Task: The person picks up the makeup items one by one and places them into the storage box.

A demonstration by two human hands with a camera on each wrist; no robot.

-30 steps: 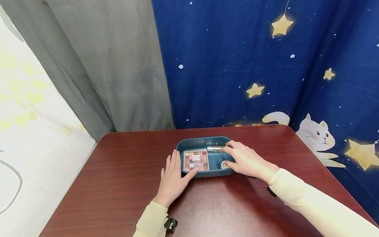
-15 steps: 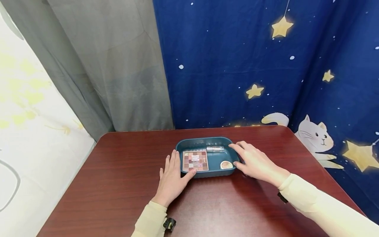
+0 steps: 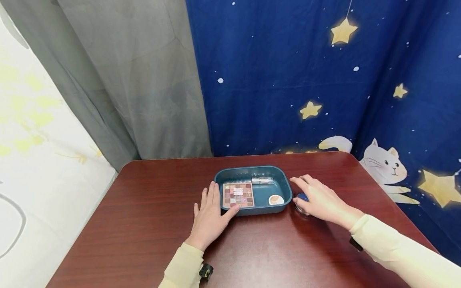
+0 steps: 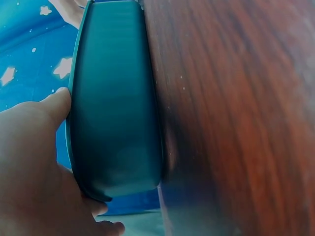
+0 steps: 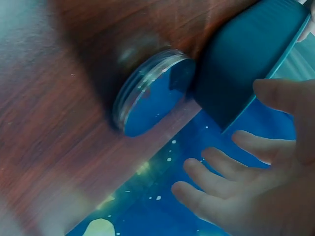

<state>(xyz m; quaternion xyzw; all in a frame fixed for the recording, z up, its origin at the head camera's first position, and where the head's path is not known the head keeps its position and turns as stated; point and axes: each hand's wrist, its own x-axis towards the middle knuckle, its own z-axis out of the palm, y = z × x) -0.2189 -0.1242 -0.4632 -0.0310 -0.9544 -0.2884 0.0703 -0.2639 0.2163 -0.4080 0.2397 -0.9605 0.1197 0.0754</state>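
Note:
A teal oval tray [image 3: 264,194] sits on the table. Inside lie a makeup palette [image 3: 238,195] on the left, a small clear tube [image 3: 262,181] along the back, and a round pan with beige sections [image 3: 276,200] at the front right. My left hand [image 3: 210,218] rests against the tray's left front corner, fingers straight along the left side, thumb on the front rim. Right of the tray, my right hand [image 3: 320,201] is over a round flat case with a shiny blue-looking top [image 5: 157,98]. The right wrist view shows its fingers spread and apart from the case.
The reddish-brown wooden table [image 3: 158,216] extends around the tray. Behind it hang a grey curtain [image 3: 144,80] and a blue curtain with stars [image 3: 270,80]. A white surface [image 3: 43,180] lies beyond the table's left edge.
My right hand has withdrawn from the tray and moved right, uncovering the round pan and the tube. It is now over the round case. My left hand has stayed put.

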